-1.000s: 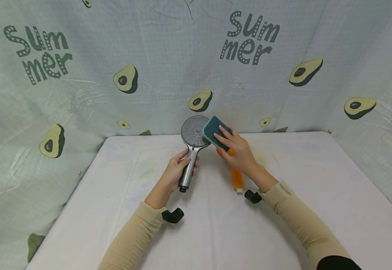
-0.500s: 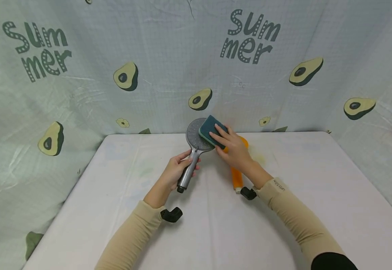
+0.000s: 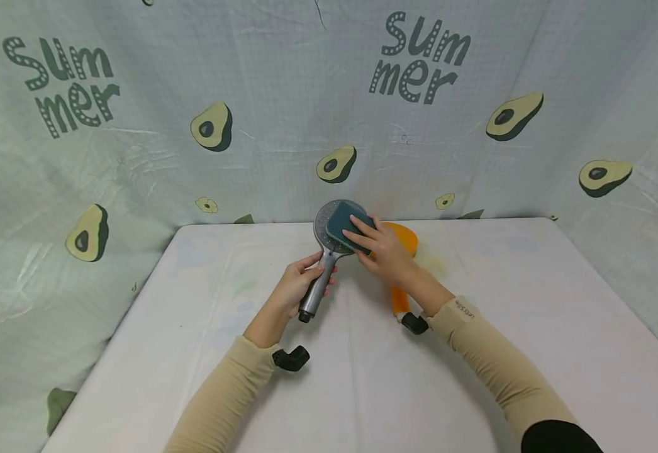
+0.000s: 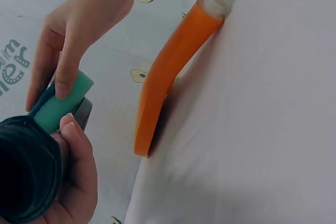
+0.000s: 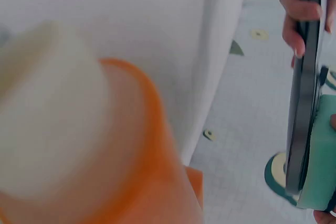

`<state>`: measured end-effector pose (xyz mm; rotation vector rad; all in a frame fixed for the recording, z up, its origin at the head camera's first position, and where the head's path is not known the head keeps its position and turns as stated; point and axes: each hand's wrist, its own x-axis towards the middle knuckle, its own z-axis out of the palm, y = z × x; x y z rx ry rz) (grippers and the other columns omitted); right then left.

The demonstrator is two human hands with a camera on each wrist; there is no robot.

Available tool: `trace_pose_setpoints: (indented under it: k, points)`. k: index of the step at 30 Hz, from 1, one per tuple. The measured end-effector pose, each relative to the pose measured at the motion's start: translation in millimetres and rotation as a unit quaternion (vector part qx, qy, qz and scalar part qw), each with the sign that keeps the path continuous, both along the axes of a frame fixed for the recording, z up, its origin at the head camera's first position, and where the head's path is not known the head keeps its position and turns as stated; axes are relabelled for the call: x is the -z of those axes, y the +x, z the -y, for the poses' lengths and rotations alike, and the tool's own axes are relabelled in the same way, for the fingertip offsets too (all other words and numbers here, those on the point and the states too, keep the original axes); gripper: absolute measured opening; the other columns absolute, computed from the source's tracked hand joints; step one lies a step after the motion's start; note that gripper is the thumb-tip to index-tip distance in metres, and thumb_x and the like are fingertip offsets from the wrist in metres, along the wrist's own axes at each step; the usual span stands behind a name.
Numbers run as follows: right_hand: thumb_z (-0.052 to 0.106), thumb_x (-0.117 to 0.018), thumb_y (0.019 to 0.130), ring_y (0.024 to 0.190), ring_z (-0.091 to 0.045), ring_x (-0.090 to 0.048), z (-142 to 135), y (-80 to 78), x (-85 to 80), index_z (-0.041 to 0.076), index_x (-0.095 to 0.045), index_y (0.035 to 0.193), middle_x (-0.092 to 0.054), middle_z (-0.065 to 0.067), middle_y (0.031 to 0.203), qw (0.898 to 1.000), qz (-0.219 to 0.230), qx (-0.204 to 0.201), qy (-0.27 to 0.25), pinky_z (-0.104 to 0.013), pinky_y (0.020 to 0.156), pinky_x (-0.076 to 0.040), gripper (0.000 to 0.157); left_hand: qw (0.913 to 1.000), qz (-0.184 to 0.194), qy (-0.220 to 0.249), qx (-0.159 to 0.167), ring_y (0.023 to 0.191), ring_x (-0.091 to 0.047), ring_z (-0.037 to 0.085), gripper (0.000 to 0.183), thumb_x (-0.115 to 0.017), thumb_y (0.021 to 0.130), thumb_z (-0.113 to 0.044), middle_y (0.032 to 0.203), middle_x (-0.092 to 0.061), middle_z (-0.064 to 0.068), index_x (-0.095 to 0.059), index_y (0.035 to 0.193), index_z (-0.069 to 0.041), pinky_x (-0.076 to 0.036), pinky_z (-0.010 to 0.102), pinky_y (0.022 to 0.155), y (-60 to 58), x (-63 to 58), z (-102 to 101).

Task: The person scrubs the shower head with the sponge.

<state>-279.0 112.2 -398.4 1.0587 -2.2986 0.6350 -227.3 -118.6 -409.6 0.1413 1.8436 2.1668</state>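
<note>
My left hand [image 3: 296, 286] grips a silver-grey shower head [image 3: 323, 223] by its handle, its round perforated face turned up toward the head camera. In my right hand [image 3: 388, 255] is a sponge [image 3: 347, 225], dark teal on one side and light green on the other. The sponge's green side lies against the shower head's face, as the right wrist view shows, and hides part of it. Below my right hand, an orange shower head [image 3: 402, 236] rests on the table, partly covered by that hand; its pale threaded end [image 4: 214, 6] shows in the left wrist view.
A white cloth covers the table [image 3: 238, 390], whose back edge meets a curtain [image 3: 272, 94] printed with avocados and lettering. A black wrist camera [image 3: 290, 358] sits at the left cuff, and another one [image 3: 415, 323] at the right cuff, close to the orange handle's end.
My right hand has moved the sponge left and slightly down across the shower head's face. The silver-grey shower head has shifted slightly to the right. More of the orange one shows now.
</note>
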Motion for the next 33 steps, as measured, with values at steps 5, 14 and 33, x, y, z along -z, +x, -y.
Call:
trace_pose_setpoints:
  k: [5,14,33]
  points:
    - [0.0,-0.076,0.091,0.139,-0.053,-0.039,-6.9,-5.9,-4.4,0.002,-0.067,0.135,-0.05,-0.022,0.149,0.998,0.02,0.029,-0.049,-0.065,0.111,-0.034,0.046,1.0,-0.004,0.003,0.003,0.084,-0.07,0.009,0.052,-0.043,0.111,-0.007,0.138,-0.055,0.034,-0.028,0.16,0.0,-0.058,0.024,0.068,-1.2,-0.4,-1.6]
    - [0.001,-0.077,0.089,0.136,-0.056,-0.041,-5.2,-5.8,-1.6,0.001,-0.068,0.133,-0.053,-0.023,0.146,0.999,-0.007,0.027,-0.042,-0.063,0.109,-0.037,0.045,0.9999,-0.005,-0.011,0.012,0.084,-0.07,0.009,0.053,-0.043,0.11,-0.008,0.138,-0.055,0.033,-0.027,0.16,0.0,-0.058,0.025,0.069,-1.3,-1.1,-4.7]
    - [-0.002,-0.075,0.09,0.138,-0.056,-0.039,-10.8,-16.2,-1.3,0.002,-0.065,0.137,-0.051,-0.023,0.148,0.997,-0.007,0.06,-0.047,-0.066,0.11,-0.034,0.048,0.9999,0.002,-0.011,0.011,0.082,-0.07,0.009,0.053,-0.044,0.11,-0.008,0.139,-0.054,0.035,-0.029,0.16,-0.001,-0.057,0.023,0.066,-7.2,-2.7,-4.7]
